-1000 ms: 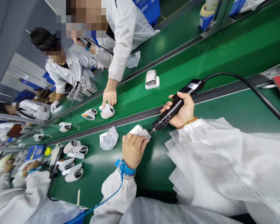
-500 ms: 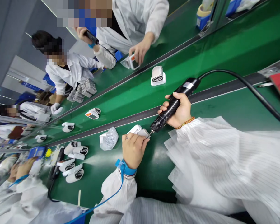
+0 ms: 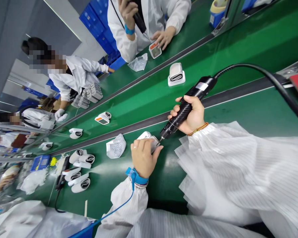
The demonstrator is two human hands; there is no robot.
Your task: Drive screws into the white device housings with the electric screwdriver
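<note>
My right hand [image 3: 192, 114] is wrapped round a black electric screwdriver [image 3: 182, 110], which slants down to the left with its cable running off to the right. Its bit ends at the near side of a white wrist blood pressure monitor [image 3: 152, 141]. My left hand [image 3: 144, 157], with a blue wrist strap, holds that monitor against the green bench; the fingers cover much of it. The thumb is lifted near the bit tip. Left of this hand lies an open plastic bag of small screws [image 3: 116, 147].
Several cuffed monitors [image 3: 81, 185] lie on the bench at left, beside another black screwdriver [image 3: 61, 178]. A green conveyor [image 3: 139, 105] beyond carries more monitors [image 3: 176, 74]. Across it, a co-worker's hand [image 3: 165, 36] touches a monitor [image 3: 155, 49]. A blue cord [image 3: 114, 210] trails from my left wrist.
My left thumb has moved away from the bit tip. Monitors on the conveyor have shifted right and away. The co-worker opposite has lowered a screwdriver toward a monitor.
</note>
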